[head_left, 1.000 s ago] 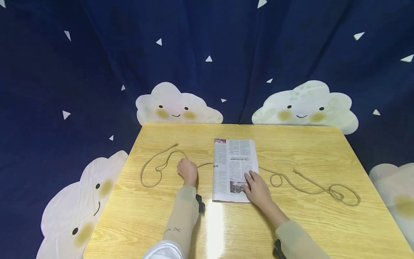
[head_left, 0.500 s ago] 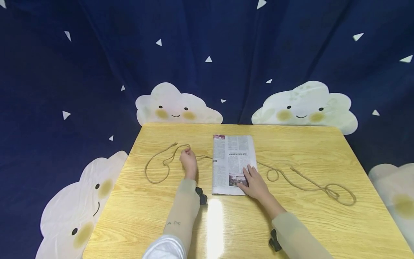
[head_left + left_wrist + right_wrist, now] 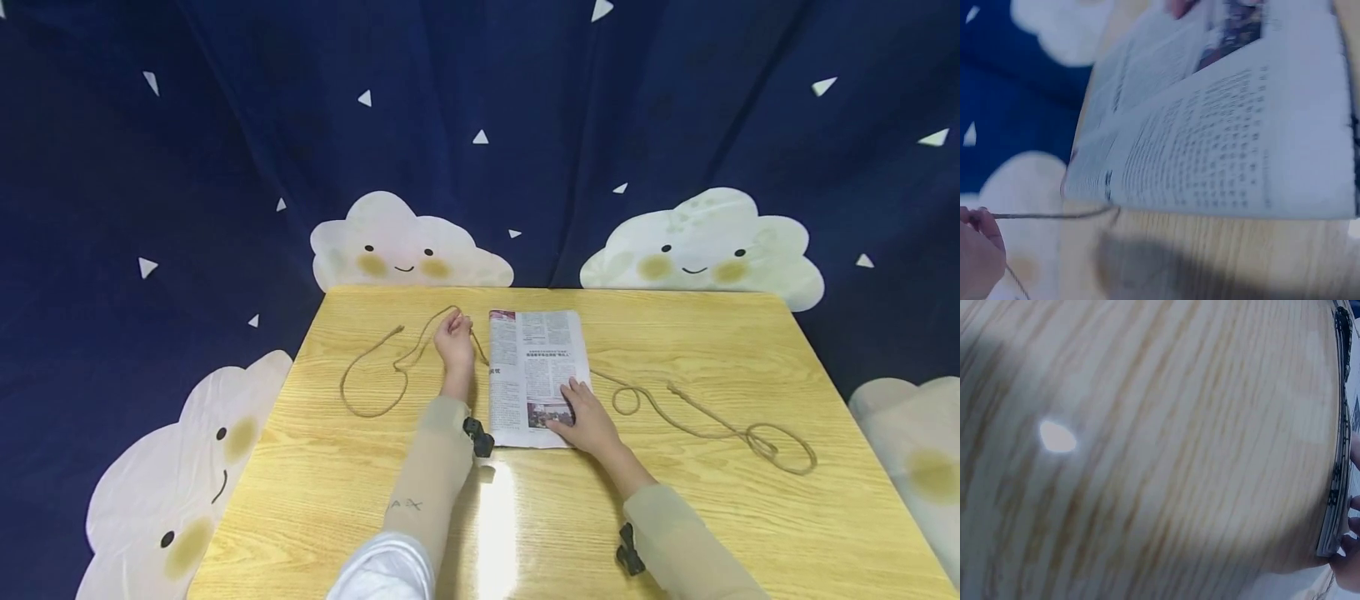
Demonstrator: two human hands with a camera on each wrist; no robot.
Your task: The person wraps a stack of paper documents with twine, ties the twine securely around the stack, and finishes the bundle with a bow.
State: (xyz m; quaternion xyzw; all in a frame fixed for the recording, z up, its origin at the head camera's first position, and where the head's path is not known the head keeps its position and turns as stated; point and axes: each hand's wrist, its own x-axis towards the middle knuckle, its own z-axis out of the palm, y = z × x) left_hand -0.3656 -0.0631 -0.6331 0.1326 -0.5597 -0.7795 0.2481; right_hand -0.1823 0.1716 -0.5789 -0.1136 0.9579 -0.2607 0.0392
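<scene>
A folded newspaper point(image 3: 513, 379) lies flat on the wooden table, and a thin tan rope point(image 3: 1047, 216) passes beneath it, coming out on both sides. My left hand point(image 3: 455, 343), left of the paper's upper half, pinches the rope between thumb and fingers and lifts part of it. In the left wrist view the rope runs taut from those fingers to the paper's folded edge. My right hand point(image 3: 590, 421) rests with spread, fairly straight fingers on the newspaper's lower right, beside the printed photo. Only its fingers show at the right wrist view's edge, by the stacked paper layers point(image 3: 1337, 481).
The rope's right part lies in loose loops on the table point(image 3: 750, 517), its left end in a wide curve. Behind the table hangs a dark blue curtain point(image 3: 480, 50) with smiling clouds and white triangles. Each wrist wears a small black device.
My left hand has moved up and slightly right, drawing the rope along and raising it. The newspaper has shifted a little away and left, with my right hand staying on it.
</scene>
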